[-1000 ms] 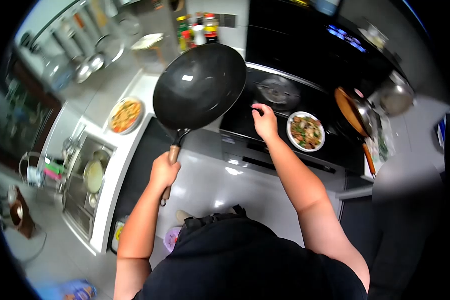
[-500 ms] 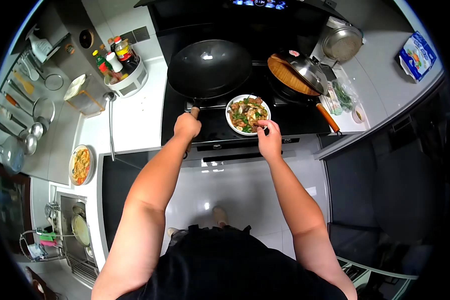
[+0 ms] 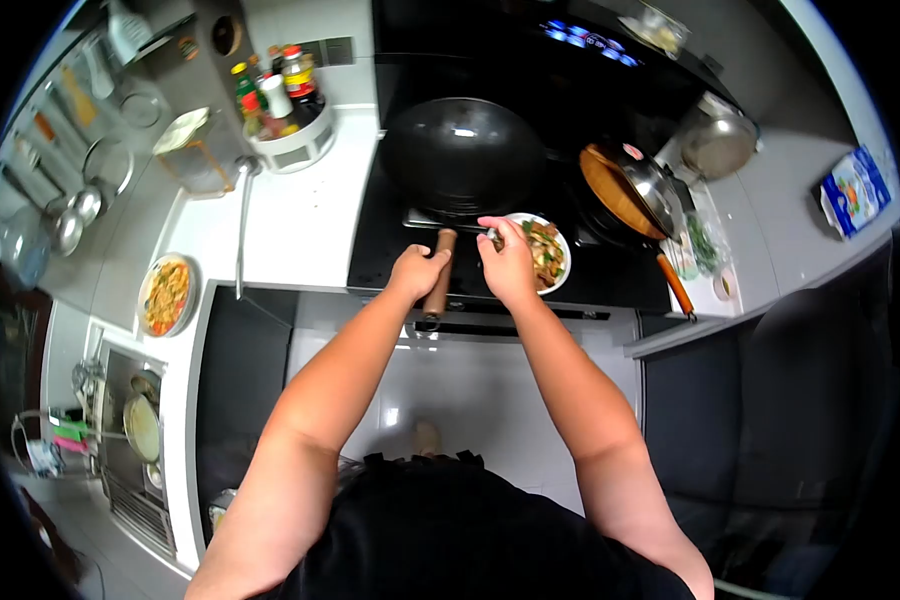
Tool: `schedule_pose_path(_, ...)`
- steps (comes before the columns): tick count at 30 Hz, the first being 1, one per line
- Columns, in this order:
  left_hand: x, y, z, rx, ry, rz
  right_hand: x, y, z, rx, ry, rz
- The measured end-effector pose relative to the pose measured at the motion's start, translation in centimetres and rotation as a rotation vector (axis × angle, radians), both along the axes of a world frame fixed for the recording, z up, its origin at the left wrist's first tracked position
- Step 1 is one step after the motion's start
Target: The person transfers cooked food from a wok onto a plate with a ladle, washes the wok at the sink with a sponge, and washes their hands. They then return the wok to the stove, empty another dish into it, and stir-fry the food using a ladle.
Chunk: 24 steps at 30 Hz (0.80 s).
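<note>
A large black wok (image 3: pixel 463 155) sits on the left burner of the black stove, its wooden handle (image 3: pixel 440 278) pointing toward me. My left hand (image 3: pixel 417 271) is at the left side of that handle, fingers partly curled; whether it still grips the wood is unclear. My right hand (image 3: pixel 507 262) is over the left edge of a white bowl of stir-fried food (image 3: pixel 548 255), thumb and fingers bent around something small and dark that I cannot make out.
A lidded pan with a wooden board (image 3: pixel 618 190) is on the right burner, its orange handle jutting forward. Seasoning bottles (image 3: pixel 280 95) stand in a white rack at the back left. A ladle (image 3: pixel 242 230), a noodle plate (image 3: pixel 167 295) and the sink (image 3: pixel 120 375) are further left.
The wok has come down from the air onto the burner. My left hand has shifted to the side of its handle, and my right hand has moved from the bowl's front toward its left edge.
</note>
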<state>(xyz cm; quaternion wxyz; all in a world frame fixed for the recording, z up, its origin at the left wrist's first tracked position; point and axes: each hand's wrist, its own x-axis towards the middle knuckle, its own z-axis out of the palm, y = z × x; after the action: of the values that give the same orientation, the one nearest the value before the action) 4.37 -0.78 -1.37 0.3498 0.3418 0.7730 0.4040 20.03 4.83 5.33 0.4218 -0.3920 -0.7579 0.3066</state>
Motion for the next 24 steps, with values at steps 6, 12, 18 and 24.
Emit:
schedule_pose_path(6,-12.5,-18.4,1.1,0.182,-0.111,0.366,-16.1,-5.3,1.2,-0.045,-0.158,0.421)
schedule_pose_path(12,-22.8,-46.3,2.2,0.304,0.147,1.155,-37.2,-24.8,-2.0,-0.074,-0.321,1.041)
schedule_pose_path(18,-28.7,-66.5,0.6,0.459,0.102,1.535,-49.9,-48.1,-2.2,-0.021,-0.466,1.481)
schedule_pose_path(24,-39.8,-75.9,-4.2,0.600,-0.170,1.621,-60.9,-63.6,-7.1,-0.246,-0.529,1.561)
